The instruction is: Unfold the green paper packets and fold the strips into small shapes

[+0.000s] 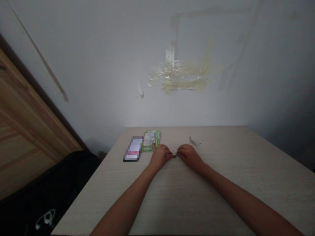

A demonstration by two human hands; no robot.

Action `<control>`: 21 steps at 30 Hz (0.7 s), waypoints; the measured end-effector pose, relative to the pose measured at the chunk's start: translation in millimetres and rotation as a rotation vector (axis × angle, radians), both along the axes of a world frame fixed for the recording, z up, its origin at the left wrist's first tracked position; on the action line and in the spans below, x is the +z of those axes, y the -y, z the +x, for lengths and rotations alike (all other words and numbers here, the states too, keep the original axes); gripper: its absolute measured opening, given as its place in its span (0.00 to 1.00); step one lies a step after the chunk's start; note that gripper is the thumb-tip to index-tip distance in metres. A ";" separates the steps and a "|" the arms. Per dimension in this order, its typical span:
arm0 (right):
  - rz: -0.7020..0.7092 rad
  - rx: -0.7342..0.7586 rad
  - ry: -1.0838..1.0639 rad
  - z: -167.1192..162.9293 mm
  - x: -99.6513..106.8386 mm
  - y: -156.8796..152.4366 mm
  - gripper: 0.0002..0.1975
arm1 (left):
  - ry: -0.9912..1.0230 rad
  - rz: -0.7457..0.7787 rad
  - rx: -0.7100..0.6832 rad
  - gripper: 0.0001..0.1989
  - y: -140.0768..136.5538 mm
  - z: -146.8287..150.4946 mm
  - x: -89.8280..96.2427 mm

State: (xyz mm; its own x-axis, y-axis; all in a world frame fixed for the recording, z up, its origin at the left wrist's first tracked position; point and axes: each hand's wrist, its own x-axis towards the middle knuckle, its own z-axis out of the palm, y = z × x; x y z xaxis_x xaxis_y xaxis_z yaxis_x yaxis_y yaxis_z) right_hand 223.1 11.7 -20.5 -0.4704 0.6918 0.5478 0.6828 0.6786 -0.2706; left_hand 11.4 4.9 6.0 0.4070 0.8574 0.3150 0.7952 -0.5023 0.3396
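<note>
Between my two hands is a small green and white folded wrapper, low on the table and mostly covered by my fingertips. My left hand is closed on its left end, the thumb and fingertips pinched together. From the other side my right hand pinches the right end. Just beyond my left hand lies a stack of flat green and white packets. Another narrow, folded green and white strip rests behind my right hand, apart from it.
A phone with a blurred screen lies left of the packets on the pale wooden table. Behind the table rises a wall with shiny tape. A black bag or cloth and a wooden panel stand at the left.
</note>
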 end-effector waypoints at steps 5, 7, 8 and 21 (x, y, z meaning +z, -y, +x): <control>-0.030 -0.007 -0.015 0.2 -0.1 -1.2 0.06 | -0.015 -0.018 0.031 0.07 -0.8 2.0 -0.9; -0.045 -0.017 -0.023 0.1 -1.1 -2.4 0.06 | -0.018 -0.020 0.043 0.08 -1.7 2.4 -0.8; -0.050 -0.023 -0.026 0.0 -1.7 -3.1 0.05 | -0.017 -0.024 0.053 0.08 -2.3 2.5 -0.7; -0.114 -0.033 -0.061 0.4 -6.2 -10.0 0.05 | 0.089 -0.068 0.110 0.10 -6.7 5.5 -3.9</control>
